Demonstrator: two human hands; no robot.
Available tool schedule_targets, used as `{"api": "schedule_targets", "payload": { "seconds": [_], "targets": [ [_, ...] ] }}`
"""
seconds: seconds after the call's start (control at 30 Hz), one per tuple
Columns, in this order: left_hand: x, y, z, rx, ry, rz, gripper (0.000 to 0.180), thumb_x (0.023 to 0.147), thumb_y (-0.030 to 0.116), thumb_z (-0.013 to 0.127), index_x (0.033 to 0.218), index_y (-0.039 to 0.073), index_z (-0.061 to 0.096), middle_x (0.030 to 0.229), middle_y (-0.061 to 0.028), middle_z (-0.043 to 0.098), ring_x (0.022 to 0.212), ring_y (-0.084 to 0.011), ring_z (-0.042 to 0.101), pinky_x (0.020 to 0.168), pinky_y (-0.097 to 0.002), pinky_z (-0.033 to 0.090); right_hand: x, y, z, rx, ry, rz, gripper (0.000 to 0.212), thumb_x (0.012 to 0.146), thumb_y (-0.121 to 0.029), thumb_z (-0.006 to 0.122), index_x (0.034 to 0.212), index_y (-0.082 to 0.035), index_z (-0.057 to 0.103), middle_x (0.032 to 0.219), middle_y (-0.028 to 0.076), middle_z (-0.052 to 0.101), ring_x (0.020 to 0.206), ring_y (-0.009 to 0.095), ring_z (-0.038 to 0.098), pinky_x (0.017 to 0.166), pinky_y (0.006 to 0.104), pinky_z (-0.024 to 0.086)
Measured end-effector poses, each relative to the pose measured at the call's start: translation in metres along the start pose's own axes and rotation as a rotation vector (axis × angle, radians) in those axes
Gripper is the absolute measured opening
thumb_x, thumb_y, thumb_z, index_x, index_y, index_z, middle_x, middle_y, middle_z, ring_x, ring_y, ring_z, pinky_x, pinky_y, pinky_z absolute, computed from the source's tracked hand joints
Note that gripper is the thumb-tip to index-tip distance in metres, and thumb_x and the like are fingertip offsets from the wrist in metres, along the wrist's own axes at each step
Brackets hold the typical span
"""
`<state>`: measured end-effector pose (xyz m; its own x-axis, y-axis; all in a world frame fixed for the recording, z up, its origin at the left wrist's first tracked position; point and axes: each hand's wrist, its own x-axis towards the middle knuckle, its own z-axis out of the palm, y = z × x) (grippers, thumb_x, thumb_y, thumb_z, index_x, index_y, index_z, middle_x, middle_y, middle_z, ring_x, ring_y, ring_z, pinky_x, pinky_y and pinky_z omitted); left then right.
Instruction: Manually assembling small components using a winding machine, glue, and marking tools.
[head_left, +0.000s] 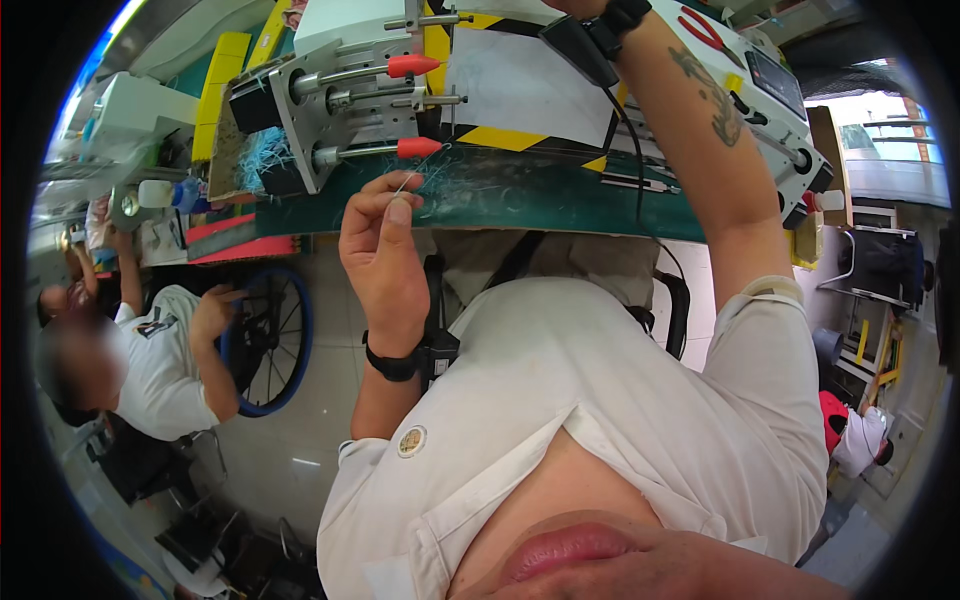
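Observation:
My left hand (388,262) is raised at the near edge of the green work surface (500,190), thumb and forefinger pinched on a thin pale thread (408,180). The thread runs up toward the tip of a red cone (418,148) on a metal shaft, just beyond my fingertips. A second red cone (413,66) sits on a parallel shaft farther back, on the same metal-plated machine (318,125). My right arm reaches far over the machine. Only part of my right hand (578,6) shows at the top edge, its fingers cut off by the frame.
Blue thread scraps (266,160) lie in a box left of the machine. Black-yellow striped tape (500,138) borders a pale panel. A black cable (632,150) hangs from my right wrist. Red-handled pliers (712,35) lie at the back right. A co-worker sits left, beside a blue-rimmed wheel (308,340).

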<state>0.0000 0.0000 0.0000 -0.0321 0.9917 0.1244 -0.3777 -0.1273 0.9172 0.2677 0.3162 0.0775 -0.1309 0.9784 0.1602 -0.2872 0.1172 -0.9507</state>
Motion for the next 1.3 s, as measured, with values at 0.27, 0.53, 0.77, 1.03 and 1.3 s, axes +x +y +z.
{"api": "schedule_targets", "payload": {
  "seconds": [0.27,0.53,0.77,1.03,1.3],
  "targets": [
    [-0.004,0.002,0.003,-0.188,-0.043,0.018,0.013,0.119,0.016,0.068,0.116,0.004,0.069,0.079,0.0011,0.059,0.074,-0.0088,0.056,0.07,-0.0236,0.043,-0.004,-0.004,0.0,-0.057,0.028,-0.014,0.027,0.121,-0.038,0.056,0.123,-0.016,0.071,0.109,-0.001,0.069,0.1,0.015,0.062,0.094,0.0371,0.051],
    [-0.022,0.012,-0.008,-0.027,-0.051,-0.163,0.015,0.117,0.016,0.071,0.116,0.001,0.072,0.075,0.007,0.051,0.061,-0.0003,0.035,0.056,-0.0236,0.024,-0.002,-0.002,0.002,-0.054,0.017,0.002,0.028,0.121,-0.04,0.056,0.123,-0.016,0.07,0.109,0.0,0.068,0.099,0.016,0.061,0.093,0.0372,0.051],
    [-0.015,0.016,0.007,0.088,-0.057,-0.288,0.015,0.114,0.016,0.076,0.118,0.002,0.077,0.08,0.0116,0.056,0.067,0.0028,0.038,0.059,-0.0209,0.027,0.014,0.0,-0.018,-0.167,0.001,0.043,0.035,0.123,-0.047,0.053,0.116,-0.015,0.067,0.103,0.002,0.066,0.093,0.017,0.06,0.088,0.0366,0.051],
    [0.002,-0.002,0.017,0.092,-0.077,-0.309,0.018,0.114,0.021,0.077,0.117,0.003,0.077,0.078,0.0086,0.059,0.063,0.0008,0.044,0.057,-0.0214,0.033,-0.005,-0.016,-0.001,-0.122,0.041,0.265,0.05,0.125,-0.053,0.045,0.124,-0.008,0.066,0.102,0.008,0.067,0.09,0.022,0.064,0.088,0.0394,0.055],
    [0.011,-0.009,0.029,0.064,-0.092,-0.353,0.021,0.117,0.022,0.07,0.119,0.001,0.074,0.075,0.0048,0.053,0.063,-0.0039,0.047,0.059,-0.0233,0.037,0.007,-0.002,-0.009,-0.074,-0.045,0.038,0.06,0.126,-0.055,0.041,0.142,0.0,0.06,0.115,0.012,0.068,0.106,0.026,0.067,0.099,0.0428,0.057]
  ]
}}
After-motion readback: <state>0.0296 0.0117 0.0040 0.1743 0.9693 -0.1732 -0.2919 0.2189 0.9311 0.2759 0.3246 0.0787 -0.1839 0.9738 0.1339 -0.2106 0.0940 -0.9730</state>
